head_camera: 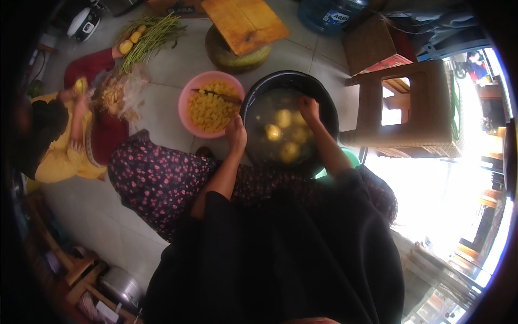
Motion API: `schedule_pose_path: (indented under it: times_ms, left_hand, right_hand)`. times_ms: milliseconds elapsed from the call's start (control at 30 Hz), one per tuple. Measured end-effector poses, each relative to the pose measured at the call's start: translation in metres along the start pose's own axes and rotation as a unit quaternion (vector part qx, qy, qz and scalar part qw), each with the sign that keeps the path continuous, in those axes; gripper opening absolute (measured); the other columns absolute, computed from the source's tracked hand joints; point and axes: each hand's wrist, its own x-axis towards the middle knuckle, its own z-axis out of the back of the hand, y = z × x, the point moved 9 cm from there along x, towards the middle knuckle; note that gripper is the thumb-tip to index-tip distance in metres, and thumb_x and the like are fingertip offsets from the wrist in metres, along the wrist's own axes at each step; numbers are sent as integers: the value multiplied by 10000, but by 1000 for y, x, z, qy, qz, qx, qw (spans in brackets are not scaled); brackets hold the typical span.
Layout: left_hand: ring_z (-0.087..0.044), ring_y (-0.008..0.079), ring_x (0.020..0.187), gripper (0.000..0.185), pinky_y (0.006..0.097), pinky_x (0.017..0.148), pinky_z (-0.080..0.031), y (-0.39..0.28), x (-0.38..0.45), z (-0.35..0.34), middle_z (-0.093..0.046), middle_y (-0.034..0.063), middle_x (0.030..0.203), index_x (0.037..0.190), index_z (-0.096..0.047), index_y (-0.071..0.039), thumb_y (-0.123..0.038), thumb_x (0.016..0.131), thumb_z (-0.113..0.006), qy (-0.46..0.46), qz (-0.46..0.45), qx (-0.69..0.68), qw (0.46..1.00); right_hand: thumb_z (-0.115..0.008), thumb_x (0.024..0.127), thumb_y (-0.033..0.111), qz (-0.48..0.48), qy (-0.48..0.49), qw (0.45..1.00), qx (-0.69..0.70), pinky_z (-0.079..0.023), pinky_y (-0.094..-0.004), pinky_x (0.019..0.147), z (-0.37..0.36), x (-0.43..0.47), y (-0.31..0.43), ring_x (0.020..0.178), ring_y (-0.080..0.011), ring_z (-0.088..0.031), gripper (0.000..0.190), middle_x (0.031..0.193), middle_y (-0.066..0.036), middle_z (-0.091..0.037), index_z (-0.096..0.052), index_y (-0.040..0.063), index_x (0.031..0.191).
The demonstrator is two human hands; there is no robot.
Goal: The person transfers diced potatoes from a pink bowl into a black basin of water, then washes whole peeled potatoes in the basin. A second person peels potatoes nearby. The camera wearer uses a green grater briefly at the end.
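A pink bowl (184,121) full of small yellow cubes, apparently potato, stands on the floor, with a knife (218,95) lying across the cubes. My left hand (236,133) is at the bowl's right rim, beside the black basin; its fingers are partly hidden, so what it grips is unclear. Water fills the round black basin (332,117), where several pale yellow, potato-like pieces (283,118) lie. Over the basin's upper right part is my right hand (309,108), fingers curled; whether anything is inside them cannot be told.
Behind the bowl, a wooden board (247,24) rests on a large round green object (226,60). Another person (60,150) sits at left, holding a yellow piece (81,86), near peelings (113,95) and long green beans (149,40). A brown plastic stool (421,131) lies at right.
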Motion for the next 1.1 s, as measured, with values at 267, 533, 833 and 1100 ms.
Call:
schedule_pose_path:
  times_ms: [267, 533, 833, 1100]
  left_hand:
    - [-485, 196, 731, 474, 331, 697, -396, -6, -1, -4, -512, 83, 752, 844, -520, 29, -413, 953, -387, 52, 4, -91, 995]
    - [-455, 149, 901, 372, 271, 823, -366, 5, -3, -15, -505, 44, 951, 978, -511, -6, -365, 960, -413, 159, 99, -139, 973]
    - [-464, 99, 898, 289, 242, 827, -375, 23, -11, -18, -504, 12, 942, 979, -511, -52, -316, 975, -394, 202, 190, -189, 942]
    - [-433, 107, 875, 298, 244, 810, -348, -1, -8, -17, -475, 12, 904, 938, -504, -51, -335, 963, -419, 202, 100, -136, 965]
  right_hand:
    - [-592, 793, 348, -89, -31, 995, -31, -461, -433, 858, -43, 9, -78, 979, -383, -580, 428, 1039, -243, -605, -602, 38, 1089]
    - [-610, 775, 318, -115, 52, 992, -15, -455, -435, 897, -101, 35, -48, 1071, -388, -539, 524, 1200, -269, -505, -499, -2, 1175]
    - [-469, 870, 198, 83, 232, 962, -121, -487, -442, 844, -166, -21, 41, 1008, -381, -575, 402, 1277, -253, -445, -429, 52, 1242]
    - [-455, 830, 83, 149, 230, 958, -86, -515, -458, 757, -173, -85, 60, 858, -386, -624, 248, 1129, -240, -538, -496, 24, 1067]
